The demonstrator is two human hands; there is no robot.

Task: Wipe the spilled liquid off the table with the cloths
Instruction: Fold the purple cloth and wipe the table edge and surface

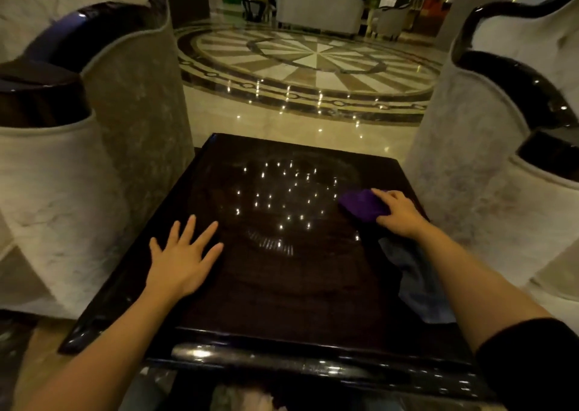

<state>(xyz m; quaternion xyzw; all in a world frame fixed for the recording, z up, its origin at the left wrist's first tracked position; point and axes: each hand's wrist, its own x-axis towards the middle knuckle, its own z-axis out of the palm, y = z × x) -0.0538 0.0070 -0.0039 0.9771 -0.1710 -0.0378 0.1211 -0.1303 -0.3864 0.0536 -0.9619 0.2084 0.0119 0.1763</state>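
I am in the middle of the wiping step. My right hand (pixel 399 213) presses a bunched purple cloth (pixel 363 205) onto the bench (pixel 282 285) near its right edge, fingers curled over the cloth's near side, so this grip is closed on the cloth rather than pinching it. My left hand (pixel 183 254) lies flat on the left part of the top, fingers spread wide, holding nothing and, I judge, steadying me.

A second cloth, the grey-blue cloth (pixel 416 282), lies loose along the right edge under my right forearm, partly hidden by it.

The bench top is dark, glossy wood, square with a raised polished rim. Its middle shows a faint ring-shaped film and short streaks (pixel 272 244) among the reflected ceiling lights; I take these as the wet patch, though glare makes its edges hard to tell.

Next, I would sweep the purple cloth leftward across that central film with even pressure, overlapping passes, then follow with the dry-looking grey-blue cloth. The purple one looks soft and napped, likely absorbent; the lacquer will smear easily.
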